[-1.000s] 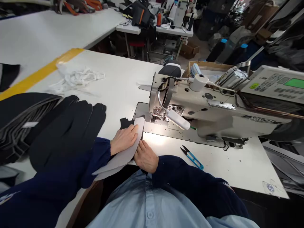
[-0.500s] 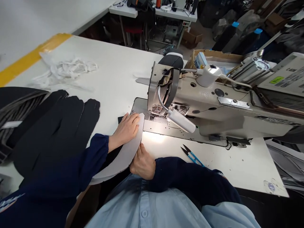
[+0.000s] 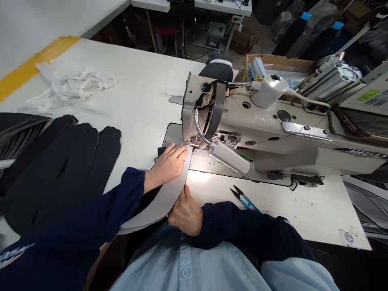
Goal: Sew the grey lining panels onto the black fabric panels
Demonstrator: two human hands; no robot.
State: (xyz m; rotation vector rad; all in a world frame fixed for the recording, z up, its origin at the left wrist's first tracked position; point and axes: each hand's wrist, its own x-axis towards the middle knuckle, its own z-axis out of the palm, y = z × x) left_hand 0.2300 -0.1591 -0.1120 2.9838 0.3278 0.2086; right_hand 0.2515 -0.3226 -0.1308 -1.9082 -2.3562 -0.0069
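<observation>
A long curved piece of light grey fabric point(image 3: 163, 198) with a dark underside runs from my lap up to the sewing machine point(image 3: 236, 109). Its far tip lies at the needle area, by the presser foot point(image 3: 194, 148). My left hand point(image 3: 168, 163) rests flat on the upper part of the fabric, fingers stretched towards the needle. Lower down, my right hand point(image 3: 186, 212) pinches the right edge of the same piece, its fingers bent and partly hidden. A small lamp point(image 3: 230, 157) lights the machine bed point(image 3: 212, 163).
Blue-handled thread snips point(image 3: 245, 198) lie right of my right hand. Black cut pieces point(image 3: 66, 161) are stacked at left, below a heap of white strips point(image 3: 81, 87). Behind the machine stand a dark padded item point(image 3: 216, 70) and a cardboard box point(image 3: 279, 60).
The grey fabric has moved forward and right, its tip reaching the presser foot. My left hand has moved along with it; my right hand keeps its hold on the edge. The view has shifted slightly.
</observation>
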